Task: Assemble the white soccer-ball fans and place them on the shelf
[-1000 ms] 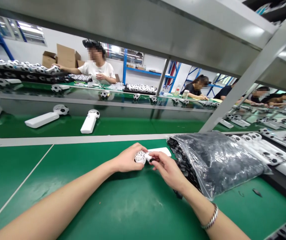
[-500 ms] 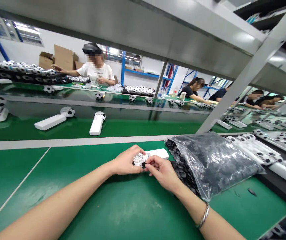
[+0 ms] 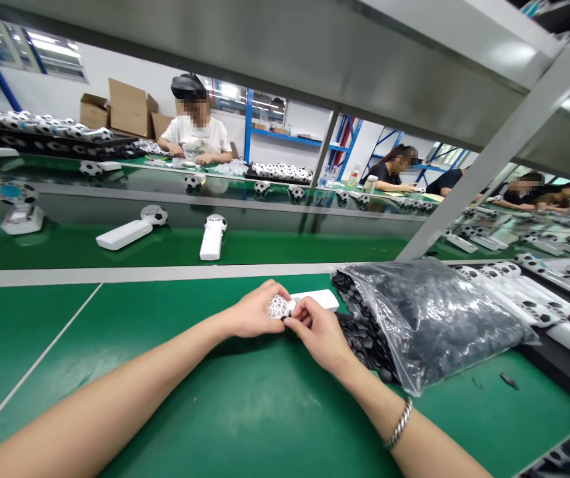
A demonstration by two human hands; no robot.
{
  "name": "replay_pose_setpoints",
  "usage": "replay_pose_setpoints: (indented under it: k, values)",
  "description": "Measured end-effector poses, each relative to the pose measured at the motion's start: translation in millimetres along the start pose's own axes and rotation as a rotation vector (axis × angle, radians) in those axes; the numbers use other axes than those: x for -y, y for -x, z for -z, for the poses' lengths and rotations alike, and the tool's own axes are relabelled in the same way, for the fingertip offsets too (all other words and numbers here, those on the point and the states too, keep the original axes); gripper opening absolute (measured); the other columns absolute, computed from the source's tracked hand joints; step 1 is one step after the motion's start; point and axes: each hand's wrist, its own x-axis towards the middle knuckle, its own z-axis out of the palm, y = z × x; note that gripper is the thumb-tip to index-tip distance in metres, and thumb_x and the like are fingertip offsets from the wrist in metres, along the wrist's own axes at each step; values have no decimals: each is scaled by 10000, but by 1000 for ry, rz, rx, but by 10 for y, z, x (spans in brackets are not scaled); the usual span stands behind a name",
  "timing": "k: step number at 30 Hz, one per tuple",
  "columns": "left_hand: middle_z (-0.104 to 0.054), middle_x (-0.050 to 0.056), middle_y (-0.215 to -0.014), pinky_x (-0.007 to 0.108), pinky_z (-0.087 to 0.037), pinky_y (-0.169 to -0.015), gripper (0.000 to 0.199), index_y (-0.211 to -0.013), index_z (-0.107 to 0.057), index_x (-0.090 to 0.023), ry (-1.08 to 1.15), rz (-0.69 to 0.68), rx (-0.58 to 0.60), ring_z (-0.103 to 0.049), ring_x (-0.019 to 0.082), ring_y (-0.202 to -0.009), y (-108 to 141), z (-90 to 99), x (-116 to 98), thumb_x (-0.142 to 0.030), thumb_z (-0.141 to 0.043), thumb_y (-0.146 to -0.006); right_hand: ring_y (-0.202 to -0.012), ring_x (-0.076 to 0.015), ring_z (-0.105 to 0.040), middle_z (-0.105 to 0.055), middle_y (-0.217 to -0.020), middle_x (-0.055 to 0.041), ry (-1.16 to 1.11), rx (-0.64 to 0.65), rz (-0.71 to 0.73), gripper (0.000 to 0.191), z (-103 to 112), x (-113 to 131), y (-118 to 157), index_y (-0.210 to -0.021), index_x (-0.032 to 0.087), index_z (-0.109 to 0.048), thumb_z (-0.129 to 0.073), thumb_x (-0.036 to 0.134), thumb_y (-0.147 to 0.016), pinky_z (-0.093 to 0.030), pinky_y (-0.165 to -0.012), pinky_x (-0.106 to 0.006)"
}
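On hand: your left hand [image 3: 254,310] cups the openwork ball cage [image 3: 278,307] of a white plastic handle [image 3: 316,300], your right hand [image 3: 316,332], touching it, pinching a small matte-black piece [image 3: 285,321].

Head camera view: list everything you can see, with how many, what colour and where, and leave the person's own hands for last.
green bench mat: one, green, under the hands
white handle with lattice ball: one, white, in the hands
clear bag of black pieces: one, black contents, right of the hands
football-patterned handles: two, black and white, on the belt ahead
white handle pile: many, white and black, far right
cardboard boxes: several, brown, back wall
blue racking: blue, back wall
co-workers: at least four, across the bench
left hand: around the ball
right hand: fingers at the ball
silver bracelet: one, right wrist
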Motion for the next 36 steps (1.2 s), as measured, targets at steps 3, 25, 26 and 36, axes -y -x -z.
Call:
replay_pose_setpoints:
  k: [3,25,26,36]
  values:
    - [-466,7,-926,254,-406,-662,391,-919,-548,-195,46,31,-39,-479,171,-813,-11,-31,-27,-174,-629,-537,-509,-93,-441,-501,-582,59,87,-42,-39,215,3,-45,-32,-672,206,-444,-620,325,-700,-340,-489,-211]
    - [-588,54,-895,182,-417,-540,370,-992,-531,-151,1168,192,-178,-554,110,-704,45,-271,-253,-320,-670,-694,-1029,-241,-521,-548,-1124,-80,76,-37,53,455,134,-69,42,-1171,199,-417,-504,406,-776,-424,-878,-382]
    - [-588,55,-889,191,-415,-559,367,-990,-525,-148,1130,195,-187,-552,114,-711,54,-345,-254,-324,-663,-699,-1063,-241,-502,-534,-1152,-80,65,-9,79,472,115,-51,65,-1195,203,-407,-506,396,-776,-413,-898,-381]
    - [-555,29,-720,314,-427,-677,254,-812,-527,-129,1148,243,-319,-537,151,-659,-48,-400,-82,-286,-603,-628,-1012,-261,-547,-541,-1177,-85,-256,110,-163,594,27,-47,121,-1191,242,-423,-596,483,-676,-484,-777,-336]
